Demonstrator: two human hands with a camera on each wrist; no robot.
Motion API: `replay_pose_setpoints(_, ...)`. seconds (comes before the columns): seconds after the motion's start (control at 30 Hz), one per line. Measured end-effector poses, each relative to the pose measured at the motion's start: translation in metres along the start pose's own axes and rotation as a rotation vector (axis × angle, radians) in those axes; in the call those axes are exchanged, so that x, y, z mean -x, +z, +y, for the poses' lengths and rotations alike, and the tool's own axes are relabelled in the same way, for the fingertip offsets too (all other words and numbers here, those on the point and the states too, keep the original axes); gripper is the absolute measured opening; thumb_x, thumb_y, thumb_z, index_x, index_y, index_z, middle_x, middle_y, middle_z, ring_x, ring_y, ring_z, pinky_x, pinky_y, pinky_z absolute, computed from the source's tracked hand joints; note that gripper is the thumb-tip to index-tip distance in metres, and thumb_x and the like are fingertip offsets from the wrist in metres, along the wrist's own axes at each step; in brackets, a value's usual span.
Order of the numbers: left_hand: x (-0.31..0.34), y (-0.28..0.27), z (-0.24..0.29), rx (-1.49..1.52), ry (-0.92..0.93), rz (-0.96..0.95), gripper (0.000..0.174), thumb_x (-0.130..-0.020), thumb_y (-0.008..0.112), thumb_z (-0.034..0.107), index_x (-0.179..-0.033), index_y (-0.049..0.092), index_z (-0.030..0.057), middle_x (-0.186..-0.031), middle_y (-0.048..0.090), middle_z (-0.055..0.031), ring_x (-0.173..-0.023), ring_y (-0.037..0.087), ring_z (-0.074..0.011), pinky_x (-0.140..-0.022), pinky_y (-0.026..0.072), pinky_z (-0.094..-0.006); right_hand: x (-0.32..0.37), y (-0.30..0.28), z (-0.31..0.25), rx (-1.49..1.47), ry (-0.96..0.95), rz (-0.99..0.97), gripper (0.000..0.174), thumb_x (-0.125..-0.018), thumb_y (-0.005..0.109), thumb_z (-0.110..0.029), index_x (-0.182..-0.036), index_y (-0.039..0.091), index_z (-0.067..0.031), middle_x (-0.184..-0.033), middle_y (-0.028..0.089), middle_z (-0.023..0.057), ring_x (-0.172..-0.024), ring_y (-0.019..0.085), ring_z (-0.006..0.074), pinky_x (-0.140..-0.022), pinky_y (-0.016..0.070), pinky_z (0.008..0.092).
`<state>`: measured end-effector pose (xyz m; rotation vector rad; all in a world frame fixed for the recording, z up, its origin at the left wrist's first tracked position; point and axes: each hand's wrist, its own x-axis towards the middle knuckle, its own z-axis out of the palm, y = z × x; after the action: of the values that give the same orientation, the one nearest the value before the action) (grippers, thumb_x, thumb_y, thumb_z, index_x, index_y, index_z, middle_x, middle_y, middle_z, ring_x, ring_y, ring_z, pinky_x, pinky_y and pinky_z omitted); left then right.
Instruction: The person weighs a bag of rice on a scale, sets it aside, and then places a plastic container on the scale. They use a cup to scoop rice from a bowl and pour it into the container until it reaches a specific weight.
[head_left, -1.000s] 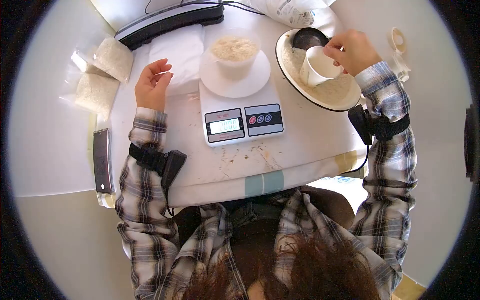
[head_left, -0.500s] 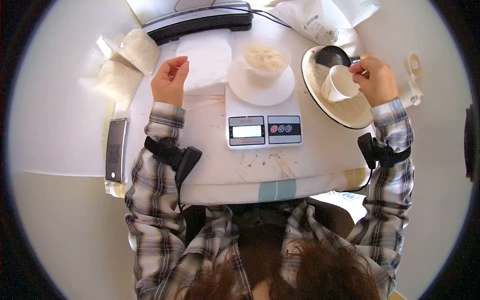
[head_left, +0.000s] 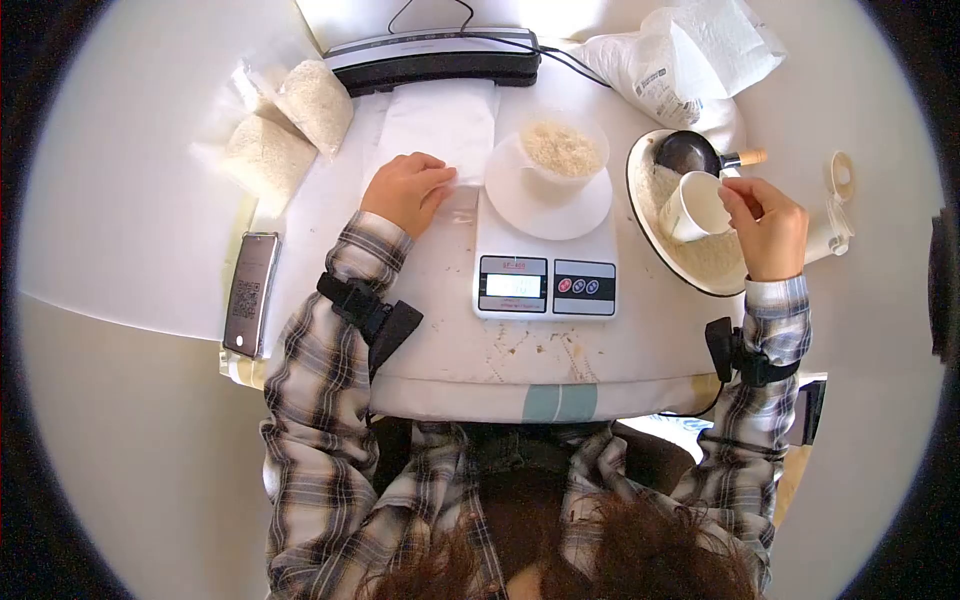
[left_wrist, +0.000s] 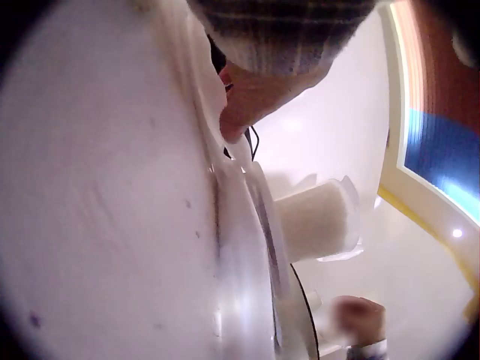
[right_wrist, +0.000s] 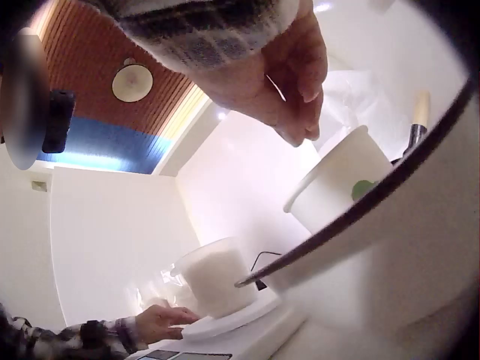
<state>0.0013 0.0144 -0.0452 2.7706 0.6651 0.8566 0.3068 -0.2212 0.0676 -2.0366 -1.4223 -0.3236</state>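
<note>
My left hand [head_left: 408, 192] rests at the near right part of the flat white plastic bags [head_left: 437, 125], its fingers reaching over them towards the scale. Those fingertips are partly hidden in the left wrist view. My right hand [head_left: 770, 228] hovers by the white paper cup [head_left: 695, 207], fingers loosely bent with nothing seen in them. The right wrist view shows a gap between its fingertips and the cup's rim. The cup leans in a dark-rimmed white bowl [head_left: 640, 205] of rice. A clear tub [head_left: 562, 150] of rice stands on the white kitchen scale [head_left: 545, 245], whose display is lit.
A black ladle [head_left: 688, 153] with a wooden handle lies in the bowl. Behind stand a vacuum sealer [head_left: 435, 62] and a large white sack [head_left: 660, 80]. Two filled rice bags [head_left: 268, 160] and a phone [head_left: 250, 295] are at left, a lidded white container [head_left: 830, 232] at right.
My left hand has come down and right onto the flat white bags. My right hand has let go of the cup, which stays in the bowl. The head view has shifted.
</note>
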Motion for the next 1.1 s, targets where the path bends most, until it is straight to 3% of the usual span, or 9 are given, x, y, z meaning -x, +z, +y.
replay_pose_setpoints(0.03,0.000,0.003,-0.002,0.027,-0.020,0.015,0.018,-0.077,0.063,0.012,-0.094,0.064,0.0057,-0.096,0.061,-0.0102,-0.090,0.057,-0.0279,-0.077,0.0460,-0.0353,0.000,0.000,-0.003,-0.039,0.062,0.016,0.014,-0.074,0.068,-0.006,-0.087,0.067,-0.0019,-0.074,0.065,0.0125,-0.057,0.061,0.0151,-0.052,0.0474,0.0260)
replay_pose_setpoints(0.27,-0.002,-0.001,0.008,-0.032,-0.112,0.096,0.008,-0.079,0.059,0.010,-0.083,0.063,0.0037,-0.085,0.062,-0.0095,-0.080,0.059,-0.0266,-0.070,0.0483,-0.0343,0.017,0.002,-0.034,-0.163,0.037,0.080,0.017,-0.076,0.067,-0.005,-0.093,0.068,-0.0035,-0.073,0.066,0.0089,-0.057,0.060,0.0110,-0.052,0.0469,0.0227)
replay_pose_setpoints(0.53,0.002,-0.007,0.009,0.029,-0.259,0.063,0.010,-0.076,0.065,0.016,-0.077,0.061,0.0063,-0.082,0.062,-0.0072,-0.079,0.060,-0.0236,-0.067,0.0481,-0.0322,0.026,0.016,-0.052,-0.415,0.066,0.061,0.009,-0.073,0.071,-0.001,-0.075,0.062,-0.0015,-0.063,0.057,0.0010,-0.048,0.043,0.0039,-0.045,0.0347,0.0193)
replay_pose_setpoints(0.6,0.002,-0.006,0.007,0.099,-0.240,0.098,0.012,-0.076,0.066,0.019,-0.077,0.062,0.0074,-0.080,0.062,-0.0057,-0.078,0.059,-0.0221,-0.065,0.0478,-0.0319,0.028,0.023,-0.049,-0.437,0.048,0.050,0.010,-0.073,0.071,-0.001,-0.074,0.061,-0.0018,-0.065,0.057,0.0009,-0.048,0.043,0.0039,-0.045,0.0349,0.0192)
replay_pose_setpoints(0.7,0.003,-0.008,0.011,0.239,-0.355,0.145,0.014,-0.077,0.066,0.020,-0.079,0.063,0.0071,-0.080,0.064,-0.0069,-0.074,0.062,-0.0224,-0.065,0.0483,-0.0310,0.029,0.024,-0.054,-0.444,0.030,0.023,0.009,-0.073,0.070,0.000,-0.073,0.061,-0.0011,-0.067,0.058,0.0023,-0.049,0.045,0.0049,-0.045,0.0363,0.0195)
replay_pose_setpoints(0.77,0.000,-0.016,0.014,0.159,-0.502,0.223,0.015,-0.079,0.065,0.020,-0.083,0.062,0.0066,-0.079,0.066,-0.0081,-0.070,0.063,-0.0231,-0.064,0.0488,-0.0312,0.028,0.024,-0.058,-0.504,-0.083,-0.003,0.007,-0.074,0.068,0.001,-0.073,0.061,0.0006,-0.070,0.061,0.0044,-0.052,0.049,0.0069,-0.046,0.0387,0.0204)
replay_pose_setpoints(0.8,0.000,-0.019,0.013,0.157,-0.501,0.225,0.015,-0.079,0.065,0.020,-0.083,0.062,0.0066,-0.079,0.066,-0.0081,-0.070,0.063,-0.0231,-0.064,0.0488,-0.0312,0.030,0.026,-0.059,-0.505,-0.086,-0.001,0.007,-0.074,0.068,0.001,-0.073,0.061,0.0006,-0.070,0.061,0.0044,-0.052,0.049,0.0069,-0.046,0.0387,0.0204)
replay_pose_setpoints(0.87,0.000,-0.028,0.012,0.078,-0.505,0.399,0.013,-0.080,0.066,0.016,-0.086,0.061,0.0050,-0.081,0.066,-0.0050,-0.068,0.061,-0.0133,-0.061,0.0474,-0.0254,0.032,0.027,-0.061,-0.499,-0.116,-0.054,0.006,-0.073,0.068,0.002,-0.075,0.062,0.0016,-0.072,0.062,0.0073,-0.054,0.053,0.0098,-0.048,0.0408,0.0215)
replay_pose_setpoints(1.1,0.009,-0.065,0.003,0.257,-0.428,0.708,0.009,-0.086,0.057,0.004,-0.093,0.053,0.0024,-0.087,0.066,-0.0103,-0.072,0.061,-0.0125,-0.066,0.0482,-0.0235,0.032,0.030,-0.063,-0.466,-0.243,-0.039,0.007,-0.072,0.068,0.001,-0.077,0.064,0.0004,-0.072,0.062,0.0085,-0.052,0.054,0.0119,-0.047,0.0411,0.0215)
